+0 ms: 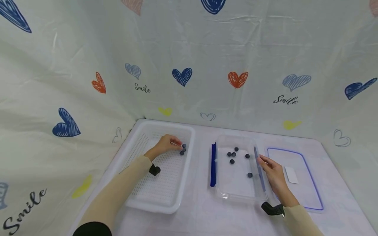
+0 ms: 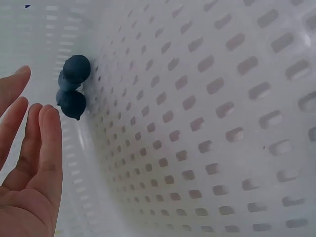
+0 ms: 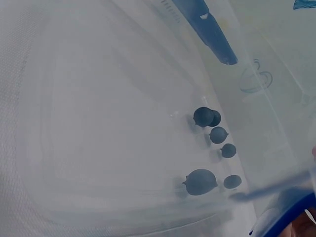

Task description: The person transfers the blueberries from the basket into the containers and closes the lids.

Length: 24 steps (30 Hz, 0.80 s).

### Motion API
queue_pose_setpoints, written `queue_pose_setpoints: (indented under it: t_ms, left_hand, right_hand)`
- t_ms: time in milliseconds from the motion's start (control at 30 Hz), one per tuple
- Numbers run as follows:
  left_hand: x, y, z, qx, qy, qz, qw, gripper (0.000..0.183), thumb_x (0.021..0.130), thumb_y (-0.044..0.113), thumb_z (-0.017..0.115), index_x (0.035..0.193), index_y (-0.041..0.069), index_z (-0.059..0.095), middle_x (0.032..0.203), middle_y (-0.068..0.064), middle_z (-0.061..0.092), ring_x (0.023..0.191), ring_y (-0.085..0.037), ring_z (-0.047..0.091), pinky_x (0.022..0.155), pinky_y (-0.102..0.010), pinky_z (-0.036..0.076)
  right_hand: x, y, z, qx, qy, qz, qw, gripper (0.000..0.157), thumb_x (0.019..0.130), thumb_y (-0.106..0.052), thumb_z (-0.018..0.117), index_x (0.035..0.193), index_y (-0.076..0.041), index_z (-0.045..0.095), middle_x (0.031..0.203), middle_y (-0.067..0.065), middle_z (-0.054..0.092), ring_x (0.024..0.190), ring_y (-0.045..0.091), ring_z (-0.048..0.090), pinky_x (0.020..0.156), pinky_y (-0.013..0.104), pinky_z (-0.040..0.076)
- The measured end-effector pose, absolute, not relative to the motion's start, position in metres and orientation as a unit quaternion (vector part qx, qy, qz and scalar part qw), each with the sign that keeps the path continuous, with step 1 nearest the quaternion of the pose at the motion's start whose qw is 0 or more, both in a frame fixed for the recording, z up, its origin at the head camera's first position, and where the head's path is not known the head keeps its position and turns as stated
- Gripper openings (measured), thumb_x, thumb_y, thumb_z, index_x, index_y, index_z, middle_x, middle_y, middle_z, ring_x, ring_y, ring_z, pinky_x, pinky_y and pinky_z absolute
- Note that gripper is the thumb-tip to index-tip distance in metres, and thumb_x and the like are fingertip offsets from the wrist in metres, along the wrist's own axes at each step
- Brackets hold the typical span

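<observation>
My left hand [image 1: 168, 143] reaches into the white perforated basket [image 1: 192, 137], beside a small cluster of blueberries [image 1: 181, 153] near its right wall. In the left wrist view, the thumb and fingers [image 2: 49, 143] stand apart with nothing between them, next to the dark blue blueberries [image 2: 74, 102]. My right hand [image 1: 274, 173] grips the blue-edged right side of a clear plastic container [image 1: 236, 197]. Several blueberries [image 1: 232, 161] lie spread on the container's floor; the right wrist view shows them near one wall [image 3: 200, 181]. The right fingertips are mostly hidden in that view.
A clear lid with a blue rim [image 1: 307, 164] lies at the right, partly behind the right hand, with a white rectangular piece [image 1: 291, 175] on it. A blue latch flap [image 1: 213, 165] stands along the container's left side. A heart-printed sheet [image 1: 206, 98] hangs behind the table.
</observation>
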State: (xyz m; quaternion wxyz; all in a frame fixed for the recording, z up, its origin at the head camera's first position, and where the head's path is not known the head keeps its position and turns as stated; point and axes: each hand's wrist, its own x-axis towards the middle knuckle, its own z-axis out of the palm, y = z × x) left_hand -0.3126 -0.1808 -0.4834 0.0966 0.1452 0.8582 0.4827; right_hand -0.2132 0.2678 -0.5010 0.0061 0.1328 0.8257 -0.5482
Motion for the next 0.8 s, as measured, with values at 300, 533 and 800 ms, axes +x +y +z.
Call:
queue_pose_setpoints:
  t_ms: [300,533,800]
  left_hand:
    - [-0.312,-0.183,-0.490,0.160,0.861,0.471,0.102,0.024,0.081,0.008,0.084,0.100,-0.003,0.074,0.098,-0.012,0.074,0.086,-0.022,0.072,0.079,-0.033,0.058]
    - [-0.309,-0.183,-0.504,0.182,0.854,0.477,0.106,0.023,0.078,0.005,0.085,0.098,-0.001,0.075,0.092,-0.006,0.074,0.081,-0.017,0.072,0.075,-0.031,0.058]
    - [-0.307,-0.178,-0.507,0.192,0.857,0.468,0.098,0.021,0.079,0.001,0.083,0.097,-0.004,0.074,0.095,-0.011,0.074,0.083,-0.020,0.071,0.076,-0.030,0.059]
  right_hand:
    - [-0.213,0.269,-0.501,0.133,0.827,-0.546,0.006,0.065,0.100,-0.047,0.055,0.148,-0.003,0.046,0.147,0.019,0.047,0.102,0.002,0.049,0.082,0.010,0.040]
    - [-0.213,0.269,-0.502,0.138,0.823,-0.551,0.015,0.065,0.100,-0.047,0.056,0.149,-0.005,0.046,0.148,0.018,0.046,0.102,0.002,0.048,0.083,0.010,0.040]
    - [-0.212,0.269,-0.502,0.136,0.824,-0.550,0.014,0.066,0.100,-0.048,0.056,0.149,-0.004,0.045,0.148,0.018,0.046,0.100,-0.001,0.048,0.082,0.008,0.039]
